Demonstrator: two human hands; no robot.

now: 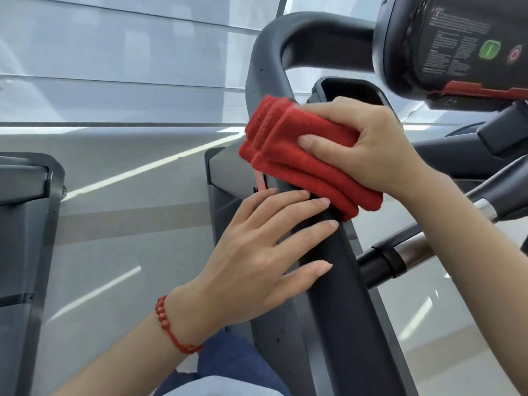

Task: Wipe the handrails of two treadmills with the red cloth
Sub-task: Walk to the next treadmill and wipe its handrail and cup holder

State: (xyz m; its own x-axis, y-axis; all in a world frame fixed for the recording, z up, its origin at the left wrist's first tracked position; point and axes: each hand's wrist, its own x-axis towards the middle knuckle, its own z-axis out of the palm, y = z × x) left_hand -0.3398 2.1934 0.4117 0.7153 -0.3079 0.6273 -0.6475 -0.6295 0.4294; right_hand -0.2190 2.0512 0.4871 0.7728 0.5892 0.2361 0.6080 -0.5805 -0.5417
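So my right hand (368, 144) has the folded red cloth (303, 161) clamped around the dark handrail (328, 267), thumb on top so it stays wrapped. My left hand (265, 252) lies flat on the rail just below, fingers straight, probably steadying me.

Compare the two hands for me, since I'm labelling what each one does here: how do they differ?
The right hand grips the folded red cloth, fingers curled round it, while the left hand holds nothing and lies flat with straight fingers. The right hand sits higher on the handrail; the left hand rests lower. The left wrist wears a red bracelet; the right wrist is bare. Both are on the same dark handrail.
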